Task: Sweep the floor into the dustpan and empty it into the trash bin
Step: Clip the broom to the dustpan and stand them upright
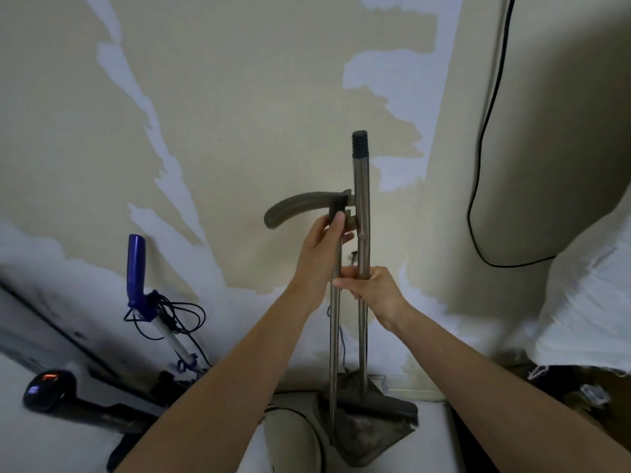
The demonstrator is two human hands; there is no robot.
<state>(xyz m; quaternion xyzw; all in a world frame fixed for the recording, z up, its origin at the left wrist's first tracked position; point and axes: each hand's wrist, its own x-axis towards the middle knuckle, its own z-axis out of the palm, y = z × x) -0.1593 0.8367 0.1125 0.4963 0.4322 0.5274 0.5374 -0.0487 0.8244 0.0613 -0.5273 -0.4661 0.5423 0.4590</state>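
A broom with a steel pole and black ribbed cap stands upright against the wall, its dark head on the floor. Beside it stands a long-handled dustpan, dusty inside, with a thin steel rod and a curved brown grip clipped to the broom pole. My left hand holds the dustpan rod just under the grip's clip. My right hand wraps around the broom pole lower down, fingertips touching the dustpan rod. No trash bin is in view.
The cream wall has peeling patches. A blue-handled tool with tangled cord leans at the left, above a black device on the floor. A black cable hangs at the right, next to white fabric.
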